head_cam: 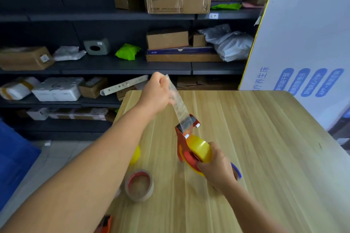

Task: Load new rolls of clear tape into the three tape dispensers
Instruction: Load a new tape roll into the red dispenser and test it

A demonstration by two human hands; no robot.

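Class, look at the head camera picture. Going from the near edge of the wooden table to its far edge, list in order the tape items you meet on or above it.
Orange dispenser part at the near edge → brown-cored tape roll → yellow tape roll in the red dispenser, gripped by the right hand → clear tape strip → left hand pinching its end.

Second yellow tape roll (136, 154), at 9 o'clock of the red dispenser (186, 138), is mostly hidden behind the left forearm. An orange object (106, 224) at 6 o'clock is cut by the lower edge; identity unclear. The right hand (217, 168) covers the dispenser's blue handle (236, 170). Shelf labels too small to read.
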